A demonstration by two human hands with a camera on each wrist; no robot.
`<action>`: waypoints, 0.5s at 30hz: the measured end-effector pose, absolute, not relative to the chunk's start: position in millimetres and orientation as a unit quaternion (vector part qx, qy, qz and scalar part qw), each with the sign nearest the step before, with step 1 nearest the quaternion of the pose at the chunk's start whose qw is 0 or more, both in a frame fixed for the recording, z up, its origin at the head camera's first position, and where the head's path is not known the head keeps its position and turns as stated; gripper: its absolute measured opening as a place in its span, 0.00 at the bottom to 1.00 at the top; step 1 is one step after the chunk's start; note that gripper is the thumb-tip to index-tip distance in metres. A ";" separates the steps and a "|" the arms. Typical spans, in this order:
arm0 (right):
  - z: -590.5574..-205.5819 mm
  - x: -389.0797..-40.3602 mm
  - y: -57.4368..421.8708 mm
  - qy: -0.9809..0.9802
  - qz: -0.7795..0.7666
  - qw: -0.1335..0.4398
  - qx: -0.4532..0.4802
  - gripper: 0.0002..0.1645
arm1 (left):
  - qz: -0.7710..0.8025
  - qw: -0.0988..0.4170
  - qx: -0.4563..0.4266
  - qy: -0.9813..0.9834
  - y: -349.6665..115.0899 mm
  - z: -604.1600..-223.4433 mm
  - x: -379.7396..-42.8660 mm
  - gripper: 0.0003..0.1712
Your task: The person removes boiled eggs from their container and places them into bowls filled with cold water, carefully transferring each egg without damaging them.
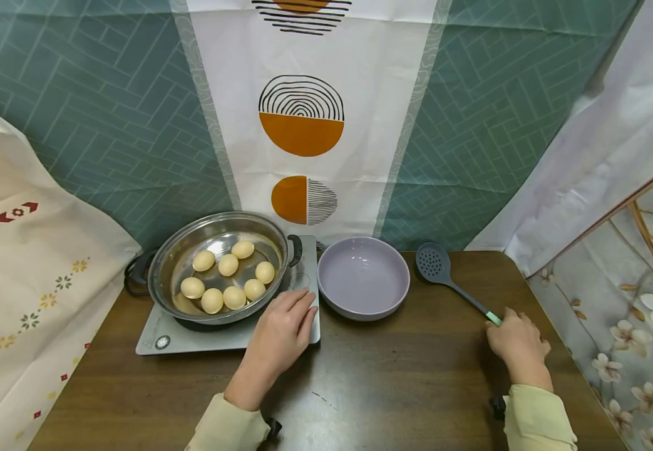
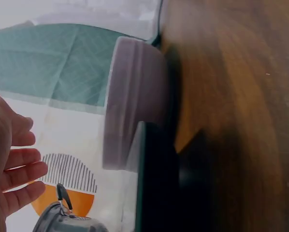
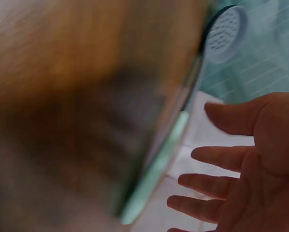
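Note:
A grey slotted spoon (image 1: pixel 433 262) with a mint green handle (image 3: pixel 156 169) lies on the table at the right, its perforated head pointing away. Over that handle hovers my right hand (image 1: pixel 519 347), fingers spread and apart from it in the right wrist view. My left hand (image 1: pixel 282 332) is above the right edge of a flat cooktop (image 1: pixel 219 338), fingers loosely bent with nothing in them. On the cooktop stands a steel pan (image 1: pixel 159 275) with black handles. Several pale yellow egg-shaped pieces (image 1: pixel 211 300) lie inside the pan. A lilac bowl (image 1: pixel 363 275) sits right of the cooktop.
The brown wooden table (image 1: pixel 394 388) ends at a patterned curtain (image 1: pixel 303 175) behind the pan and bowl. Printed cloths hang along both sides, one floral cloth (image 1: pixel 636 338) close to my right hand. The pan's black handle (image 1: pixel 295 249) juts toward the bowl.

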State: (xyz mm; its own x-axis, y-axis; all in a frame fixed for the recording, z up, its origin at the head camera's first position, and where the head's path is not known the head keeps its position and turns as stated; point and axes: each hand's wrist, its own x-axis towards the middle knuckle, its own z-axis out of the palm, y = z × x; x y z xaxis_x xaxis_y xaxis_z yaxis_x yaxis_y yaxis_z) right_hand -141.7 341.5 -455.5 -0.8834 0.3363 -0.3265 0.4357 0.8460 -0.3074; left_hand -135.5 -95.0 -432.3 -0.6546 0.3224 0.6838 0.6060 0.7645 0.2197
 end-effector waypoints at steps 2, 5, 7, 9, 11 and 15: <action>-460.4 -140.2 345.9 0.951 -0.186 0.136 0.205 0.46 | -0.212 0.311 -0.267 -0.887 -95.9 -435.3 -134.5 0.15; -466.4 -138.1 350.9 0.951 -0.177 0.147 0.207 0.47 | -0.203 0.290 -0.269 -0.896 -98.4 -439.5 -133.8 0.15; -469.0 -137.0 353.3 0.951 -0.172 0.151 0.206 0.46 | -0.196 0.275 -0.265 -0.903 -100.5 -442.2 -134.0 0.15; -470.1 -136.5 355.3 0.953 -0.167 0.149 0.203 0.45 | -0.190 0.257 -0.259 -0.911 -102.9 -444.5 -134.5 0.15; -470.2 -136.2 357.0 0.956 -0.165 0.142 0.197 0.42 | -0.183 0.241 -0.250 -0.920 -105.3 -446.4 -135.0 0.15; -468.9 -135.6 361.0 0.959 -0.164 0.130 0.190 0.32 | -0.173 0.212 -0.239 -0.932 -109.0 -448.8 -135.1 0.16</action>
State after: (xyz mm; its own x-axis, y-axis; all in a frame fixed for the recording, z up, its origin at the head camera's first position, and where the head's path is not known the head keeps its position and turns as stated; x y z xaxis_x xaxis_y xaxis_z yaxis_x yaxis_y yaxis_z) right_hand -135.6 361.0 -468.9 -0.8944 0.3216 -0.3109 0.4065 0.8743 -0.2652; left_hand -135.1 -109.0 -448.8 -0.7958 0.3722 0.4777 0.5189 0.8257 0.2210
